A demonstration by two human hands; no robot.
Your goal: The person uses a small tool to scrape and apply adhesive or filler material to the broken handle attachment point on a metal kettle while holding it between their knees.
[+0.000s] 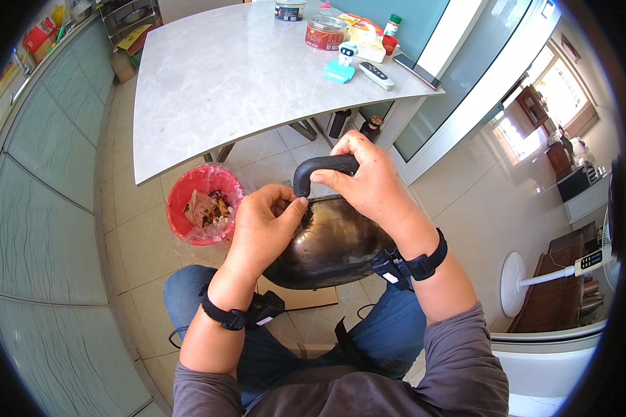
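In the head view we see our right hand (pixel 368 182) curled round the black curved handle (pixel 325 164), the thumb pressed on the near side and the fingers over the top. Our left hand (pixel 266 221) is drawn into a pinch, thumb and forefinger close together at the handle's lower end; whether they grip the handle, the rim or something small, we cannot tell.

The handle rises from the far edge of a dark metal pan (pixel 344 240), whose rounded, shiny side lies just below both hands, above the gap between our knees. We judge that the right hand takes the handle to steady the pan, leaving the left free for finer work at the joint. Holding it low and near the body probably brings the joint within easy sight; what bears the pan's weight is hidden.

Left of the left hand, a red bucket (pixel 173 214) lined with a clear bag stands on the floor with scraps inside, likely set there for easy reach. Beyond both hands is the pale table (pixel 219 90); its toy robot (pixel 341 68), remote control (pixel 376 75) and smartphone (pixel 416 71) seem pushed toward the far right, out of the way. Black straps (pixel 430 257) circle both wrists, apparently to carry small devices.
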